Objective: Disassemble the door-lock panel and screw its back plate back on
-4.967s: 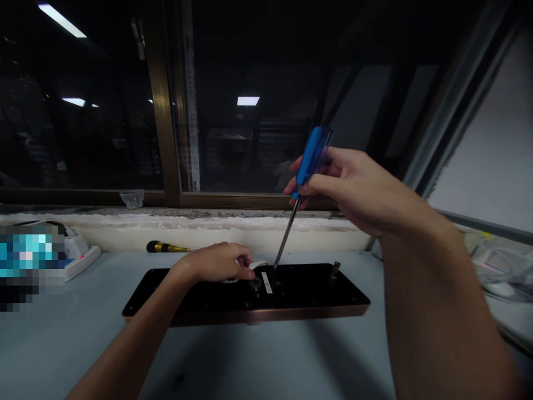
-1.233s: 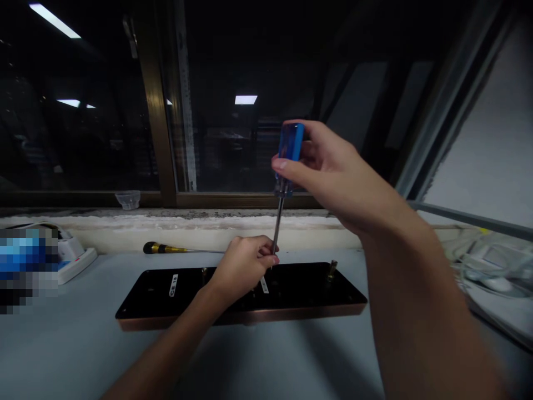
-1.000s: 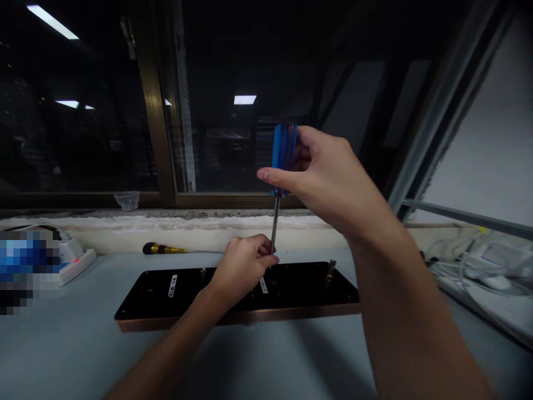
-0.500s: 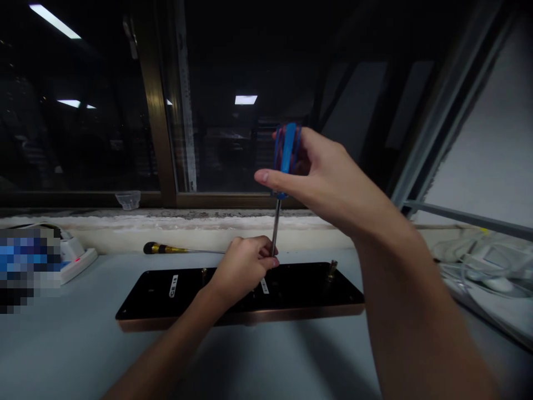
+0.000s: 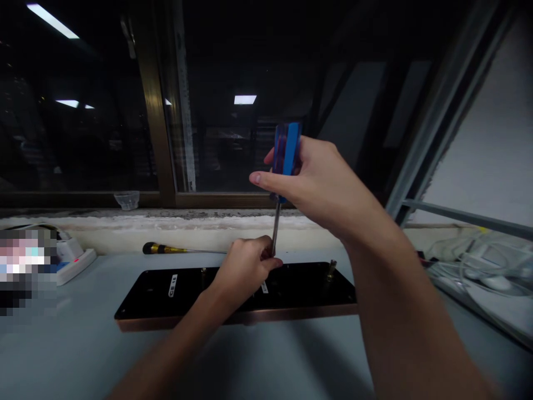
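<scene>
A screwdriver [image 5: 292,149] with a blue, partly clear handle stands nearly upright, its metal shaft pointing down. My right hand [image 5: 318,169] has its fingers behind the handle and its thumb stretched across the lower end. Low on the shaft, the thumb and fingers of my left hand [image 5: 245,261] pinch close around it; the tip is hidden there. Beneath lies a long black panel [image 5: 300,289] with a copper-coloured edge, rounded corners and a white "CE" label [image 5: 172,285]. A brass post [image 5: 332,270] stands up from its right part, and a smaller post [image 5: 204,271] from its left.
Behind the panel lies a yellow-and-black screwdriver [image 5: 164,249]. A white power strip [image 5: 77,266] is at the left, and a clear plastic cup [image 5: 127,200] on the window sill. Tangled white cables [image 5: 491,272] lie at the right, near a metal frame bar [image 5: 470,214].
My right hand has shifted slightly left and its grip has turned around the handle, whose blue stripe has moved a little right. My left hand stays at the shaft.
</scene>
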{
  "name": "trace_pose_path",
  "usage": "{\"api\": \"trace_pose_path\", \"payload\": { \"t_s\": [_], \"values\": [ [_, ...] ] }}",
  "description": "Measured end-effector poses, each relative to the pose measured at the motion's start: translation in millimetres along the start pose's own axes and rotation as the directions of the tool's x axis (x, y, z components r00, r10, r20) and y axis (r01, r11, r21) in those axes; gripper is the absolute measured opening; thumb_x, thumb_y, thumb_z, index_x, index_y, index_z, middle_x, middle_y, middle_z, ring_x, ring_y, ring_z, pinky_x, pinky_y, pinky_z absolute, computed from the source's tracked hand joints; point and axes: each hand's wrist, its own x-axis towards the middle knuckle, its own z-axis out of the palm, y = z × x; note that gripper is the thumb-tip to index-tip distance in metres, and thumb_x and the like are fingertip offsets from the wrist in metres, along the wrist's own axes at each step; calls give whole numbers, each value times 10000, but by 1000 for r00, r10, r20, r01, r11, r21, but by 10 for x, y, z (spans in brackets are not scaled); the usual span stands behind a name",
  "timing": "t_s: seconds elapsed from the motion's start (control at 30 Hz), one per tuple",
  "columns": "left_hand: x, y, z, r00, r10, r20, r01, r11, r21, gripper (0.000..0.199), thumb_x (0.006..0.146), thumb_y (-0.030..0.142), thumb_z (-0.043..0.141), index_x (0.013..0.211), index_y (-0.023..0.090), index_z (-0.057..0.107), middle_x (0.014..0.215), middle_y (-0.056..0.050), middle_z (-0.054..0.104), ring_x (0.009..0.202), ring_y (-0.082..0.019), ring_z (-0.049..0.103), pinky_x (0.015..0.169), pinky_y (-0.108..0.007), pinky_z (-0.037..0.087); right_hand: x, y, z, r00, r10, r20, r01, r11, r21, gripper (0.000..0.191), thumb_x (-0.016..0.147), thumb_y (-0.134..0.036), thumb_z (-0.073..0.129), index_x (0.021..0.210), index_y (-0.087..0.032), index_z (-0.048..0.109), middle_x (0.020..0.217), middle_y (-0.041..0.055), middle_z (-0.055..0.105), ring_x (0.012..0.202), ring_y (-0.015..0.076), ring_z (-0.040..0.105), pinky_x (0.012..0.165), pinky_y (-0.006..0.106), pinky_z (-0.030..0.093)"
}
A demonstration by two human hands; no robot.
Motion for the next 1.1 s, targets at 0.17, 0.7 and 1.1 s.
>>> {"api": "trace_pose_path", "payload": {
  "t_s": [0.17, 0.7, 1.1],
  "values": [
    [-3, 0, 13, 1000, -4, 2, 4, 1000, -12, 125, 727, 225, 665, 649, 186, 575, 639, 1, 636, 632, -170, 580, 585, -264, 396, 7, 9, -1, 997, 69, -16, -68, 996, 66, 170, 652, -224, 716, 694, -188, 556, 602, -30, 458, 614, 116, 493, 494, 234, 401],
    [7, -73, 40, 1000, 19, -22, -23, 986, -164, 121, 715, 222, 663, 649, 192, 567, 614, 26, 609, 617, -143, 575, 587, -246, 408, 36, 62, -27, 999, 15, -48, -10, 993, 114, 181, 653, -228, 717, 675, -185, 542, 657, -18, 527, 699, 154, 564, 600, 324, 501],
    [22, -102, -84, 964, 55, 260, 44, 932, -359, 172, 652, 170, 691, 804, 166, 612, 723, 2, 636, 695, -135, 594, 668, -250, 482, 26, 4, -136, 978, 85, -190, -44, 976, 212, 124, 695, -194, 672, 711, -173, 551, 545, -42, 532, 472, 102, 539, 402, 239, 452]
  ]
}}
